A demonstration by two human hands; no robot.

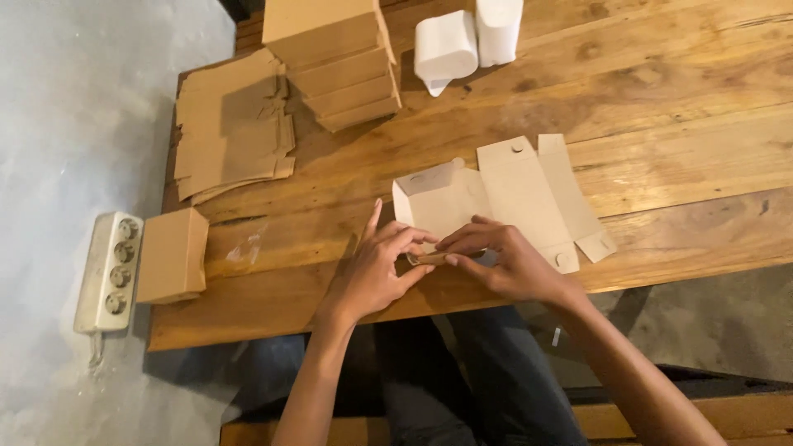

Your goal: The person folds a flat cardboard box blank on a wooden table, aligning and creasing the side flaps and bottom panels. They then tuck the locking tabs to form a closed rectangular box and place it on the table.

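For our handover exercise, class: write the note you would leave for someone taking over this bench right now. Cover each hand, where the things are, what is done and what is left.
Left hand: fingers pinching the near edge of the part-folded box blank, at the table's front edge.
Right hand: pressing the same near flap from the other side.
Blank: one end panel stands up, the rest lies flat on the wooden table.
Done: stack of folded boxes at the back, one folded box at the left edge.
Left: pile of flat blanks unfolded, and this box unfinished.
Also: two white rolls; power strip on the floor.
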